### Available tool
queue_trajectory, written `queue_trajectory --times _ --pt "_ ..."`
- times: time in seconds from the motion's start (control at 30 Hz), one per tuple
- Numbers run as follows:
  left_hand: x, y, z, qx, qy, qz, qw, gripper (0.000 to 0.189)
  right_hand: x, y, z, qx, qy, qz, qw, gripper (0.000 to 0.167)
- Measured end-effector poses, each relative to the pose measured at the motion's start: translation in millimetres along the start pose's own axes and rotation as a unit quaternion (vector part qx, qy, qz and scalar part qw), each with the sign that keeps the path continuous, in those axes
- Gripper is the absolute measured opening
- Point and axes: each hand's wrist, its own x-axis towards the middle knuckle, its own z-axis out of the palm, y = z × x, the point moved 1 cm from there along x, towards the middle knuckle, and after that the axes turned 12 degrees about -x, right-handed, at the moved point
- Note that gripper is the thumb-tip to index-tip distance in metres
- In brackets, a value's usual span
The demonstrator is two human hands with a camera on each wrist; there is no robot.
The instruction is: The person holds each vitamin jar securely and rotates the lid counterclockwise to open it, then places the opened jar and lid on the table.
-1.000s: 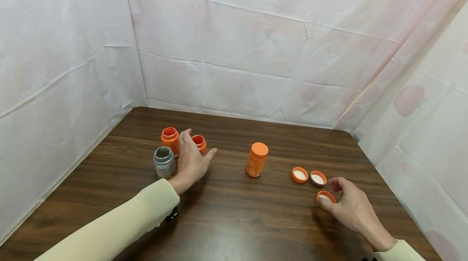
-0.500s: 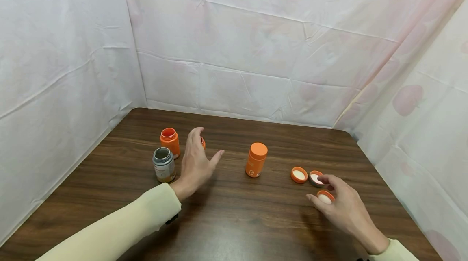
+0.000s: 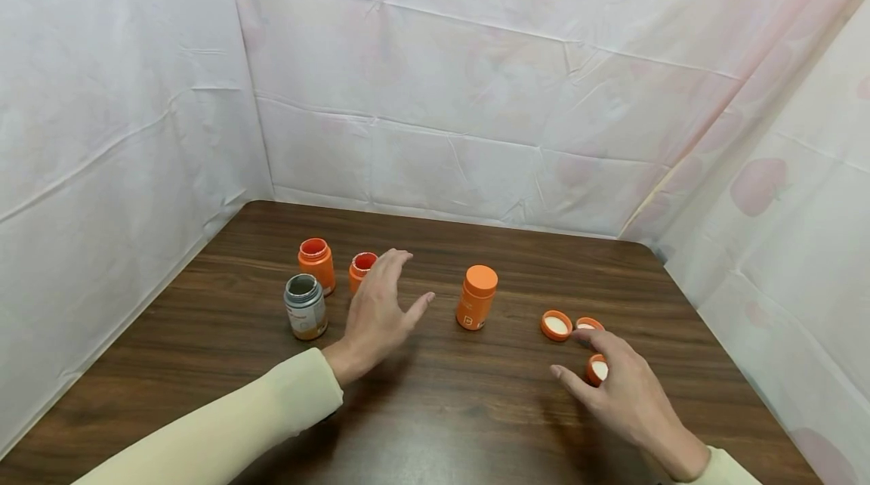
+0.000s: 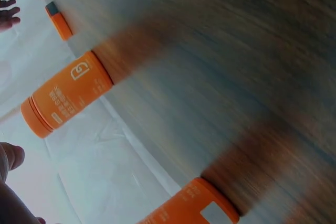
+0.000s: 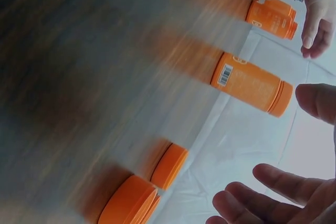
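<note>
In the head view my left hand (image 3: 381, 311) hovers with spread fingers and partly covers an uncapped orange jar (image 3: 358, 279). Left of it stand a second uncapped orange jar (image 3: 317, 270) and a grey uncapped jar (image 3: 306, 313). Between my hands is an orange jar with its lid on (image 3: 476, 302), upright and touched by neither hand. My right hand (image 3: 628, 394) is over the lids at the right, thumb and fingers apart, gripping nothing. One orange lid (image 3: 595, 370) lies behind its thumb. Two more lids, an orange one (image 3: 556, 325) and one partly hidden (image 3: 590, 322), lie beyond.
Everything stands on a dark wood-grain table (image 3: 435, 424). White cloth (image 3: 421, 92) hangs behind it and along both sides. In the right wrist view the lidded jar and the loose lids stand near my fingers.
My left hand has moved right, away from the uncapped orange jar, which shows more. My right hand has drawn off the near lid and shifted left, its fingers spreading. Jars and lids stay put.
</note>
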Motion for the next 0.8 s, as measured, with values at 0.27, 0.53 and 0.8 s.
queue_trajectory --times 0.27,0.53,0.8 --pt "-6.1 2.5 8.9 -0.007 -0.016 0.006 0.9998 0.065 -4.4 -8 6 0.0 0.027 -0.025 0.9993 0.057" --pt "-11.7 2.6 14.7 -0.017 -0.042 -0.047 0.9979 0.068 -6.8 -12 12 -0.019 0.03 -0.052 0.998 0.055" --pt "-17.7 10.2 20.7 -0.047 -0.083 -0.097 0.9907 0.074 -10.8 -18 15 -0.01 0.033 -0.072 0.9968 0.05"
